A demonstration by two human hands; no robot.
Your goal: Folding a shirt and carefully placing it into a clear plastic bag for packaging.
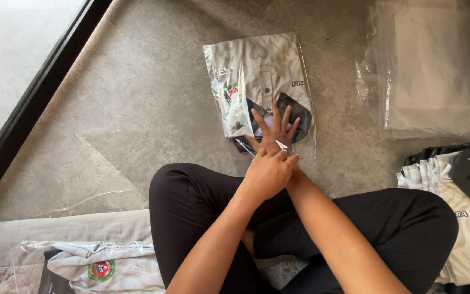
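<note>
A folded cream shirt (270, 71) with dark collar is lying bagged on the floor (137, 109); the right hand (273, 128) is pressing it, fingers spread, while the left hand (267, 174) is pinching the bag's flap (282, 146)

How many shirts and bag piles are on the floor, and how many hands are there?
Folded shirt in a clear bag, under the hands: 1
Loose shirt heaps, one at the right and one at the lower left: 2
Pile of empty clear bags: 1
Hands, the right hand spread flat on the bag and the left hand at its wrist: 2
Total: 6
</note>
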